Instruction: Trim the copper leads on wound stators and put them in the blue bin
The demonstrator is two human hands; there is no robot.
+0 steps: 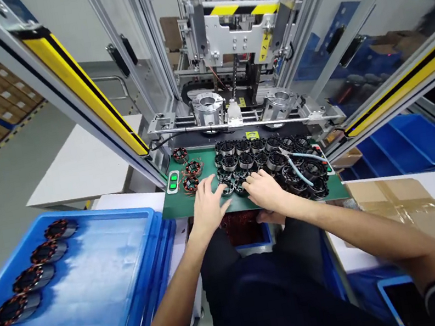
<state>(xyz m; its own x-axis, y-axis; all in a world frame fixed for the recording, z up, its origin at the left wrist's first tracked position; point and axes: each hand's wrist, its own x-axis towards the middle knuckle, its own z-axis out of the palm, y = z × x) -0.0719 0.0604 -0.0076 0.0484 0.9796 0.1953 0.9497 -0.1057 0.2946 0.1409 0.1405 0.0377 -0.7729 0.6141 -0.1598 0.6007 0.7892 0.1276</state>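
My left hand (207,206) is open over the front edge of the green work surface (175,207), its thumb and fingers spread beside a black-and-silver stator core (227,187). With fingers curled, my right hand (264,191) is closed at the edge of a neighbouring stator core (241,185); its fingertips partly hide the contact. Behind both hands stand rows of similar stator cores (246,159). To the left lie a few copper-wound stators (193,168) with loose wire ends. Light-blue-handled pliers (296,167) rest on top of the cores at the right.
A machine with two metal cylindrical fixtures (208,104) rises behind the surface, flanked by yellow side bars (84,93). At left, a blue tray (96,214) holds several wound stators (32,277). A green-button box (173,182) sits at the left edge; taped cardboard (408,203) lies right.
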